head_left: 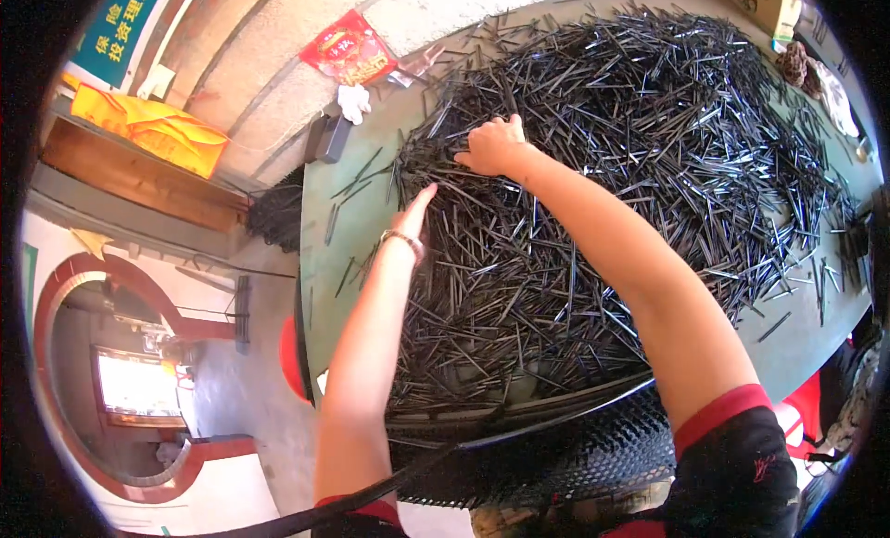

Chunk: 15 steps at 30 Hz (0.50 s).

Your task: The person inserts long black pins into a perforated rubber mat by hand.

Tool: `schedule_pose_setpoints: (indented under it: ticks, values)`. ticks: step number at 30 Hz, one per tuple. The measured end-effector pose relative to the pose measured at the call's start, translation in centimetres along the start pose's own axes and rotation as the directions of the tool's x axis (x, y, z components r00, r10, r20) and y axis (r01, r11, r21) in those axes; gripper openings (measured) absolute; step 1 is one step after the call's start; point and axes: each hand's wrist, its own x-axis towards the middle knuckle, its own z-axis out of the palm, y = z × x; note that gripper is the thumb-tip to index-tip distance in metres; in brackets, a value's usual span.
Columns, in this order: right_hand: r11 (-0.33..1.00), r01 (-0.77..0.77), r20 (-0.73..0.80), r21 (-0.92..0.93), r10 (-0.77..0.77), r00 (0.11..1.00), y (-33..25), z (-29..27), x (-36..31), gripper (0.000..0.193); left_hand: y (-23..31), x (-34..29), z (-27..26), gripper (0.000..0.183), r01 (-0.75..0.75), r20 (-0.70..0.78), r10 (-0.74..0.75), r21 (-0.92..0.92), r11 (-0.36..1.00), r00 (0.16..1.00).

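A wide heap of thin, short black strips [593, 167] covers most of the pale green tabletop [324, 195]. My left hand [416, 212], with a bracelet or watch at the wrist, rests at the heap's left edge. Its visible fingers are stretched out and hold nothing I can see; the lower part is hidden. Farther in and a little to the right, my right hand [496, 147] is closed over the strips, fingers curled. A thicker dark rod [510, 100] sticks out beyond its knuckles and appears gripped; its other end is hidden.
Along the table's near edge hangs a black mesh basket or net [556, 455]. A small dark grey box [329, 138], crumpled white tissue [353, 102] and a red packet [349, 51] are at the far left. A cardboard box [760, 7] stands far right; a red stool [293, 357] is left.
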Motion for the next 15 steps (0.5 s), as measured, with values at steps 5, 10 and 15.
schedule_pose_setpoints:
  ticks: [5,10,15]
  values:
    - [0.984,-0.027,0.165,0.176,-0.002,0.986,-1.9,-0.4,-1.4,0.046,0.1,1.4,0.8,0.113,0.026,-0.168,-0.025,-0.001,1.0,0.985]
    - [0.982,0.014,0.04,0.186,-0.022,0.999,-4.8,-0.1,-4.5,0.04,-0.3,-4.1,1.8,0.061,0.01,0.191,0.055,-0.325,0.946,0.98]
    - [0.929,0.039,0.077,0.367,-0.072,0.994,-7.3,-2.7,-7.6,0.026,1.8,-10.6,1.8,0.049,-0.221,0.016,0.234,-0.263,0.939,0.972]
